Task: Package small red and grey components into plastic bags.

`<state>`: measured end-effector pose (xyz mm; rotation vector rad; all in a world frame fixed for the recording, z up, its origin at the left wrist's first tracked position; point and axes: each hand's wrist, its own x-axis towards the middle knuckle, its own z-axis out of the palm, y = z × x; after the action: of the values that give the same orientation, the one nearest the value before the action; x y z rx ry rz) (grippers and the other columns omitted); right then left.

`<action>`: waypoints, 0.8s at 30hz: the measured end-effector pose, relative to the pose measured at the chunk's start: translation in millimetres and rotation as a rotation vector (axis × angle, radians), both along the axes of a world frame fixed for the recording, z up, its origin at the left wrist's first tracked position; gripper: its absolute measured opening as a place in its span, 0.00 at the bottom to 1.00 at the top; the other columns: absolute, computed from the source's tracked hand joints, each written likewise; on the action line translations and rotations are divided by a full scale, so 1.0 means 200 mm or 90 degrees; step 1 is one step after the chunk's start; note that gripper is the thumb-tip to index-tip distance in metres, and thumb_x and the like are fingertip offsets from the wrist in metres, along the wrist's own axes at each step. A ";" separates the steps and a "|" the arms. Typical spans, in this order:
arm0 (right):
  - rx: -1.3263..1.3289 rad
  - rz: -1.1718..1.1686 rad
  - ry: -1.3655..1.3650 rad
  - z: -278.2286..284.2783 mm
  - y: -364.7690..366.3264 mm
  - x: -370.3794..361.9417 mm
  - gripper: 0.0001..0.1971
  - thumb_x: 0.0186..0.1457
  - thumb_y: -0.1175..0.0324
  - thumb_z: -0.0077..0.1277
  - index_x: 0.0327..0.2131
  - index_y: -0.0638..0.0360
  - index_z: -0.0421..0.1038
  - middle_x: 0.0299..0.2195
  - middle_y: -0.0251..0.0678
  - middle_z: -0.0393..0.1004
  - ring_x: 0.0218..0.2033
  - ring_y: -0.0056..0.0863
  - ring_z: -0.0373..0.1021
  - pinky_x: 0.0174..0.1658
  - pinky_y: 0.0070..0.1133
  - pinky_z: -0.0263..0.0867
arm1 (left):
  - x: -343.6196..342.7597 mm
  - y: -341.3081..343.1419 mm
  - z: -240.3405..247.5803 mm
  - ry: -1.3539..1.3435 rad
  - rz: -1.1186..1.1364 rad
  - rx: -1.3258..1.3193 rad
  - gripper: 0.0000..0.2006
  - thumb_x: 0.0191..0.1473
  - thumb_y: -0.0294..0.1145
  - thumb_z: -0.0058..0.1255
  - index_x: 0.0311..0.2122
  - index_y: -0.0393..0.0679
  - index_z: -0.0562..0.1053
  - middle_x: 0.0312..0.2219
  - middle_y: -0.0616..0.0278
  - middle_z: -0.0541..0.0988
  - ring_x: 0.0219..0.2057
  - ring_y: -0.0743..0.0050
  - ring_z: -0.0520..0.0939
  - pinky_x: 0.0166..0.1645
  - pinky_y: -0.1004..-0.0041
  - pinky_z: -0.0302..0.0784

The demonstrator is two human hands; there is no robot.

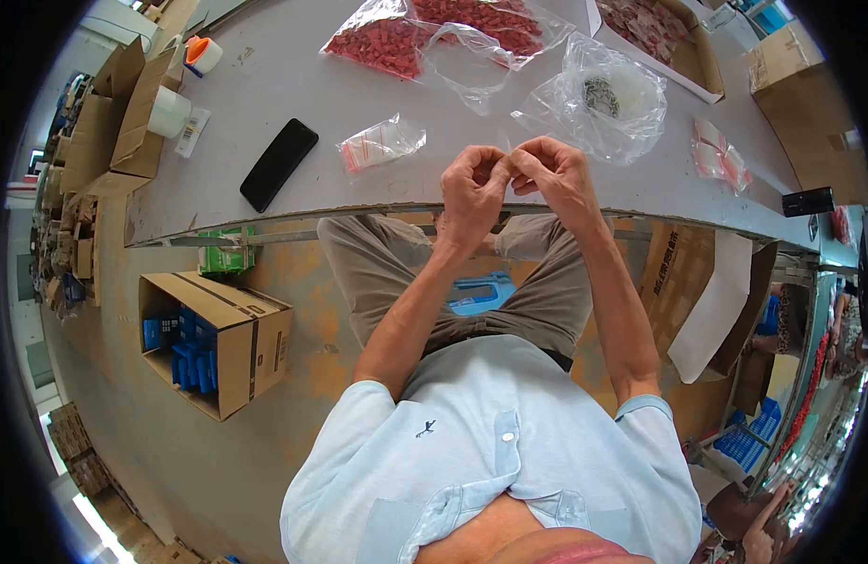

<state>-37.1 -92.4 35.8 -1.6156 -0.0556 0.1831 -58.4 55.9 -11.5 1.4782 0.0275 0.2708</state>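
Observation:
My left hand [473, 193] and my right hand [558, 179] meet above the table's near edge. Both have thumb and fingers pinched together, fingertips almost touching. Whatever lies between them is too small or hidden to name. Just beyond my right hand is a clear plastic bag [631, 103] with a bundle of small dark metal pieces [600, 96] in it. To the left of my left hand lies a stack of small clear bags [382, 146] with a red edge. Farther back, a large clear bag of small red pieces [378, 47] rests on the table.
A black phone [280, 164] lies at the left, near tape rolls [203, 54] and an open carton [133, 132]. At the back right is a shallow box of small packets [655, 42]. More small bags [719, 153] lie right. A carton with blue packs [251, 343] stands on the floor.

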 end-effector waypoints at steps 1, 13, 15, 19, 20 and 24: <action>0.002 -0.001 0.001 0.00 0.00 0.00 0.09 0.62 0.70 0.57 0.38 0.67 0.79 0.28 0.35 0.82 0.29 0.18 0.79 0.31 0.19 0.78 | 0.00 0.01 -0.01 -0.004 -0.021 0.018 0.04 0.61 0.24 0.60 0.38 0.35 0.79 0.29 0.68 0.81 0.28 0.87 0.79 0.33 0.81 0.77; -0.271 0.079 -0.156 0.05 -0.01 -0.01 0.08 0.59 0.73 0.55 0.38 0.69 0.79 0.26 0.41 0.82 0.27 0.21 0.78 0.32 0.22 0.75 | 0.02 0.15 0.18 -0.089 -0.117 0.298 0.05 0.56 0.24 0.61 0.36 0.33 0.81 0.30 0.57 0.84 0.29 0.76 0.85 0.35 0.75 0.81; -0.290 0.079 -0.188 0.05 -0.01 -0.02 0.09 0.58 0.73 0.55 0.39 0.68 0.79 0.26 0.44 0.81 0.26 0.25 0.78 0.33 0.24 0.74 | 0.02 0.15 0.18 -0.087 -0.104 0.302 0.05 0.56 0.23 0.60 0.36 0.32 0.81 0.30 0.56 0.84 0.29 0.75 0.85 0.35 0.75 0.81; -0.309 0.073 -0.179 0.07 0.02 -0.03 0.08 0.56 0.73 0.56 0.36 0.67 0.79 0.26 0.45 0.81 0.26 0.30 0.79 0.33 0.26 0.74 | 0.02 0.13 0.13 -0.135 -0.084 0.341 0.05 0.57 0.24 0.58 0.36 0.32 0.79 0.28 0.58 0.83 0.26 0.77 0.82 0.32 0.74 0.79; -0.343 0.065 -0.231 0.06 0.02 -0.03 0.07 0.55 0.72 0.56 0.35 0.67 0.79 0.26 0.45 0.81 0.26 0.33 0.78 0.33 0.28 0.74 | 0.03 0.12 0.11 -0.174 -0.057 0.381 0.05 0.58 0.24 0.57 0.36 0.32 0.78 0.26 0.59 0.82 0.25 0.79 0.80 0.31 0.74 0.77; -0.430 0.043 -0.314 0.06 0.03 -0.03 0.06 0.54 0.70 0.56 0.31 0.64 0.76 0.25 0.45 0.79 0.27 0.42 0.77 0.33 0.33 0.72 | 0.03 0.12 0.05 -0.091 -0.104 0.267 0.05 0.59 0.24 0.56 0.36 0.33 0.76 0.24 0.64 0.79 0.24 0.84 0.76 0.29 0.75 0.74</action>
<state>-42.2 -86.8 46.8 -2.3044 -0.4684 -0.1724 -53.4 79.7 -1.8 1.8620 -0.2784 0.2584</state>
